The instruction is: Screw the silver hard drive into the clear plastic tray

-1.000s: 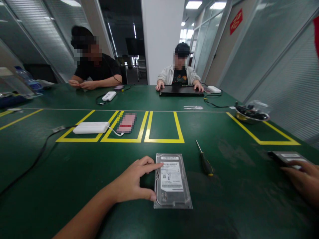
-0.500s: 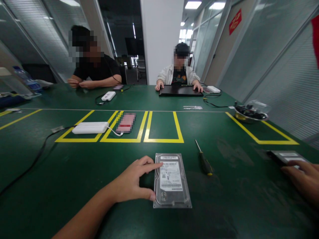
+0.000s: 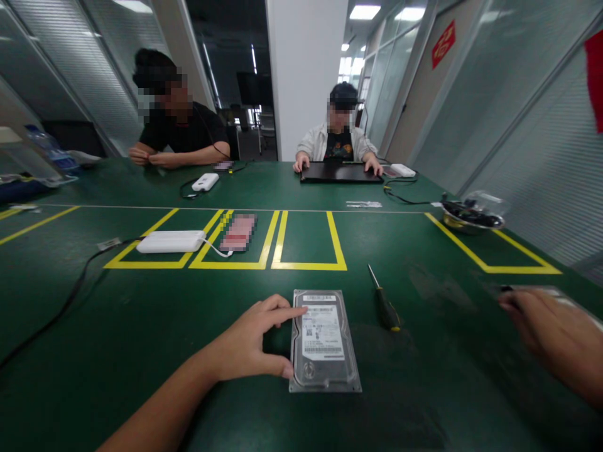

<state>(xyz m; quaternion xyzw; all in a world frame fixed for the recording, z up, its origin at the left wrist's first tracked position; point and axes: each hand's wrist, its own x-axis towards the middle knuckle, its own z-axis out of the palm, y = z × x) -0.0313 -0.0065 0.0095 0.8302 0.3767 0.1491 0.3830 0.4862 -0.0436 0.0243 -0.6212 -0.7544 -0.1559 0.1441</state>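
A silver hard drive (image 3: 325, 370) with a white label lies flat on the green table, in the middle near the front. My left hand (image 3: 257, 342) is at its left side, fingers apart, the index fingertip on the label and the thumb against the left edge. To the right of the drive lies a screwdriver (image 3: 387, 311), its tip pointing away from me. At the far right my right hand (image 3: 551, 333), blurred, has its fingers closed at a second drive (image 3: 556, 290), which it mostly covers. Something dark shows at those fingertips, too smeared to make out.
A white power bank (image 3: 172, 242) is cabled to a pink phone (image 3: 239, 232) among yellow tape outlines. Back right stands a bowl (image 3: 471, 220) of dark items. Across the table sit two people, one with hands on a black panel (image 3: 342, 172).
My right hand has moved left and slightly up over the second drive, covering more of it. My left hand and the drive beside it hold their place.
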